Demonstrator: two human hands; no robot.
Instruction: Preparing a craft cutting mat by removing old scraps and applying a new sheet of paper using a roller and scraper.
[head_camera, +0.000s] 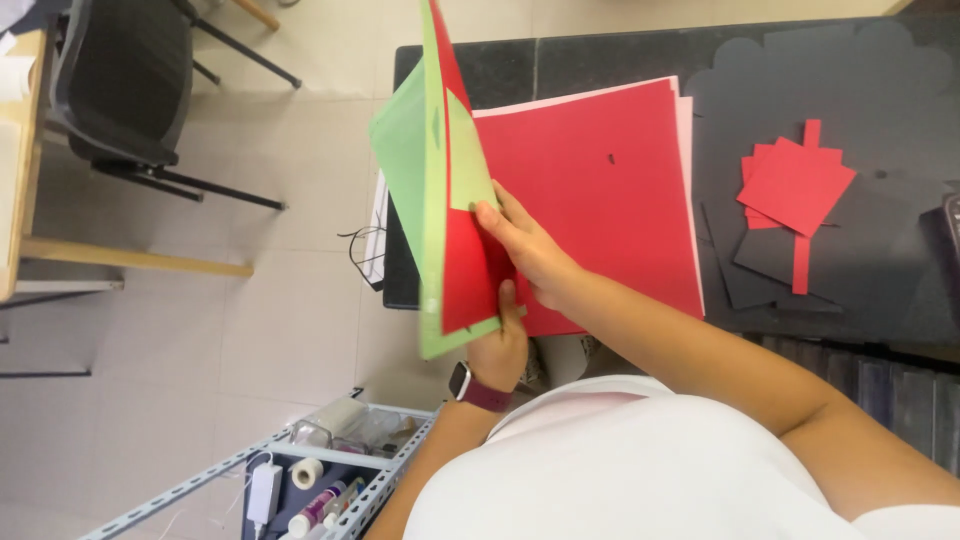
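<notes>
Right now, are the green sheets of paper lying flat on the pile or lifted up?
Lifted up. The green sheets stand almost on edge, held at the bottom by the left hand, while the red sheet lies flat beneath.
</notes>
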